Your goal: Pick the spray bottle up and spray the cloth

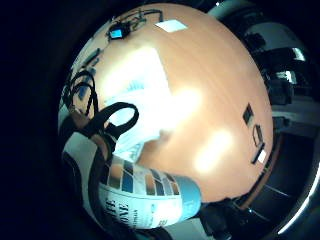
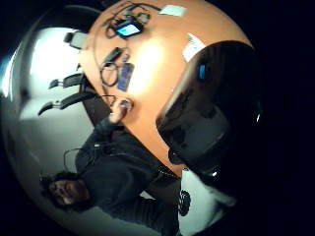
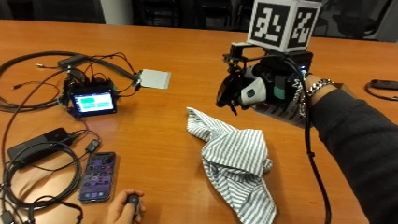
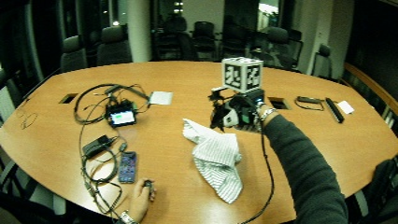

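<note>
My gloved right hand (image 3: 280,86) grips the spray bottle (image 3: 283,109) in the air above the wooden table (image 3: 187,46). The bottle's black nozzle (image 3: 227,91) points left and down, just over the upper end of the cloth. The striped white-and-grey cloth (image 3: 236,158) lies crumpled on the table below and in front of the hand. In the little finger side palm view the bottle's label with coloured squares (image 1: 145,195) is close to the palm, and the cloth (image 1: 135,95) lies on the table beyond it. A dark part of the bottle (image 2: 211,113) fills much of the thumb side palm view.
A small screen device (image 3: 92,102) with tangled cables (image 3: 37,60) sits at the left. A phone (image 3: 99,175) and a black power brick (image 3: 37,147) lie near the front left. A grey pad (image 3: 153,78) is behind the cloth. The bare left hand (image 3: 121,210) holds a small black thing.
</note>
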`<state>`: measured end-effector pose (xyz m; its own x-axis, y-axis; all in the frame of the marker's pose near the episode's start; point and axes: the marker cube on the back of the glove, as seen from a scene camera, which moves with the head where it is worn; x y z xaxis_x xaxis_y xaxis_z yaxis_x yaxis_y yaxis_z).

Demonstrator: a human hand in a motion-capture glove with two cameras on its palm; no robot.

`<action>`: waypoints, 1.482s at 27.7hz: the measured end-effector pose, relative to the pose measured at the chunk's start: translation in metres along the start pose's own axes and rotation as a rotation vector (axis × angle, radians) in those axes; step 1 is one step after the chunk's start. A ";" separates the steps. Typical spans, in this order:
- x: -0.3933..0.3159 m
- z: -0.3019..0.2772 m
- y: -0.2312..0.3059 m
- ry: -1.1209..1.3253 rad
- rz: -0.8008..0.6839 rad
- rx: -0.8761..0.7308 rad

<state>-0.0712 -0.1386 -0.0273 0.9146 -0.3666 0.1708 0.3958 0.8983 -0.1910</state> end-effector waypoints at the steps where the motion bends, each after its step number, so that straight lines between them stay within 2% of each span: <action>1: 0.000 -0.003 0.002 -0.019 -0.008 0.013; 4: -0.004 -0.012 0.005 -0.088 -0.043 0.071; 8: -0.025 -0.029 -0.005 -0.315 -0.139 0.220; 13: -0.040 -0.036 -0.045 -0.633 -0.221 0.501; 17: -0.035 -0.014 -0.076 -0.859 -0.136 0.860; 20: -0.022 0.005 -0.082 -0.916 -0.041 1.016; 23: -0.011 0.026 -0.088 -0.918 0.030 1.052; 32: 0.012 0.084 -0.098 -0.874 0.158 1.007; 41: 0.017 0.099 -0.082 -0.846 0.183 1.022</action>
<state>-0.0966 -0.1941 0.0871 0.4680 -0.2948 0.8331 -0.3051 0.8308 0.4654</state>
